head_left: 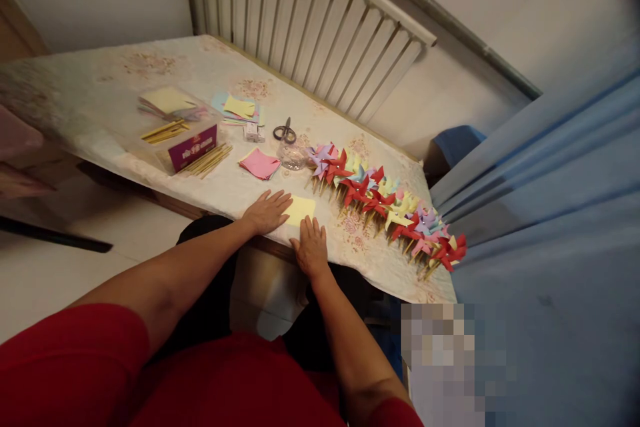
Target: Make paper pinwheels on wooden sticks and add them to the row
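Note:
A square of yellow paper (301, 210) lies flat near the front edge of the table. My left hand (267, 212) rests palm down at its left side, fingers stretched out and touching the paper's edge. At its lower right corner, my right hand (312, 247) also lies flat with the fingers extended. Neither hand grips anything. Just beyond them is a small stack of pink paper pieces (260, 164) with cut corners. To the right stand several finished paper pinwheels (380, 201) on sticks, in red, yellow, purple, pink and blue, packed in a long row.
A clear box with a purple label (194, 148) holds sticks and paper; loose wooden sticks (209, 161) lie beside it. Behind are cut paper sheets (239, 107), a small white box (253, 132), scissors (285, 131) and a clear dish (293, 157). A radiator (320, 27) and blue curtain (550, 213) border the table.

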`<state>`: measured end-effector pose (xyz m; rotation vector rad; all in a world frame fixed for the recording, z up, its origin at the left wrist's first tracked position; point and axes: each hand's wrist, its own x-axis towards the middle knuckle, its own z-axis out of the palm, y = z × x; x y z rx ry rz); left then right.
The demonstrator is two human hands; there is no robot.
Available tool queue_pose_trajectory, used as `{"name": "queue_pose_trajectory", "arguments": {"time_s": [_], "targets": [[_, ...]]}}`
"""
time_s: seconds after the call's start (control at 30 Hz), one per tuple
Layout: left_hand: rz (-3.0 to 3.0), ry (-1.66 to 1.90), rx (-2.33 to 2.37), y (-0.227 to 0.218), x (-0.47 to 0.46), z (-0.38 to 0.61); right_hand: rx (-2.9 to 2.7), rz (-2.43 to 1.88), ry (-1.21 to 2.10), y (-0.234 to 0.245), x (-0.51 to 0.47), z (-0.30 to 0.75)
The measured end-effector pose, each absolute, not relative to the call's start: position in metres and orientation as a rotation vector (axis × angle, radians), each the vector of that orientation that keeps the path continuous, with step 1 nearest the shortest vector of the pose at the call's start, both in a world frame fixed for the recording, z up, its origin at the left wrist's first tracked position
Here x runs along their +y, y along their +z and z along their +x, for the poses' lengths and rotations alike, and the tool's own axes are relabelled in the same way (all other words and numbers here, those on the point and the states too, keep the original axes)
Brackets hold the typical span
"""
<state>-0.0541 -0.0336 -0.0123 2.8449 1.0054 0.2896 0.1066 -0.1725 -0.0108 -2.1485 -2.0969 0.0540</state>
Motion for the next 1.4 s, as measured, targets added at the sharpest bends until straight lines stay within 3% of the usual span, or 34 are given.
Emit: {"name": "queue_pose_trajectory", "arguments": {"time_s": [0.63, 0.77, 0.97, 1.1, 1.4], "targets": [[2.858, 0.274, 1.010, -0.012, -0.033, -0.054, -1.949, -2.054, 0.034, -0.020, -0.211, 0.121], [2.857, 0.266, 1.016, -0.009, -0.035, -0.054, -1.777, -1.911, -0.074, -0.013, -0.196, 0.118], [2.850, 0.270, 1.017, -0.008, -0.035, -0.054, -1.987, -1.734, -0.010, 0.003, -0.138, 0.098], [2.851, 0.262, 1.017, -0.008, -0.036, -0.054, -2.056, -1.822, 0.107, -0.003, -0.114, 0.096], [2.839, 0.287, 1.013, -0.007, -0.037, -0.055, -2.061, -2.045, 0.003, -0.016, -0.113, 0.102]]}}
